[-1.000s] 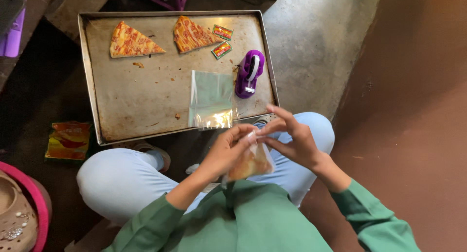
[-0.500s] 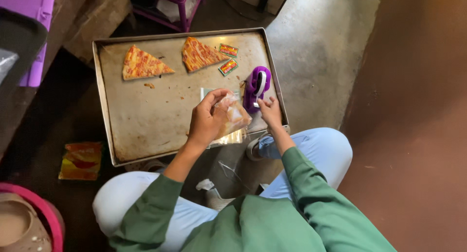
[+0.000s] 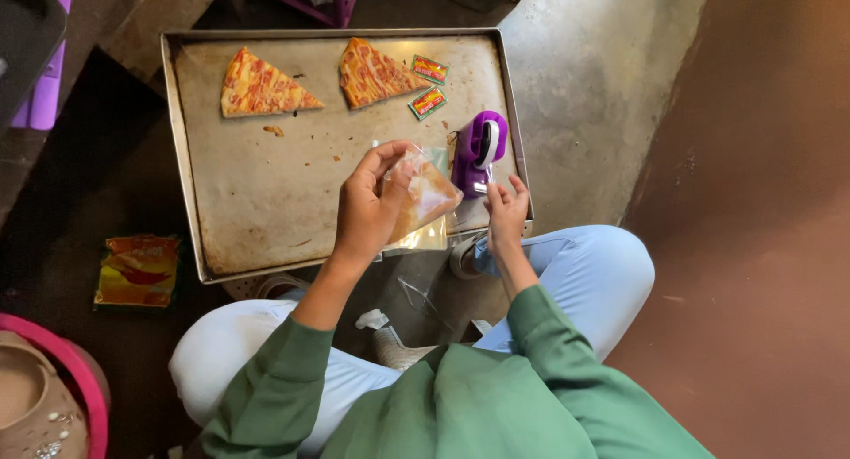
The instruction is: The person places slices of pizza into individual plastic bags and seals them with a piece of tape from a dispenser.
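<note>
My left hand (image 3: 367, 207) grips a clear plastic bag with a pizza slice inside (image 3: 425, 198), held over the near right corner of a metal baking tray (image 3: 266, 211). My right hand (image 3: 506, 213) hovers with fingers apart just below a purple tape dispenser (image 3: 478, 149) that stands on the tray's right side. Two pizza slices lie at the tray's far side, one on the left (image 3: 261, 87) and one in the middle (image 3: 376, 72). Two small sauce sachets (image 3: 428, 85) lie beside the middle slice.
An orange snack packet (image 3: 137, 270) lies on the dark floor left of the tray. A pink-rimmed basin (image 3: 75, 388) sits at the lower left. A purple stool (image 3: 40, 100) stands at the upper left. My knees in light trousers (image 3: 584, 273) flank the tray's near edge.
My hands moved from my lap up over the tray with the bagged slice. My right hand let go of the bag and now sits by the tape dispenser.
</note>
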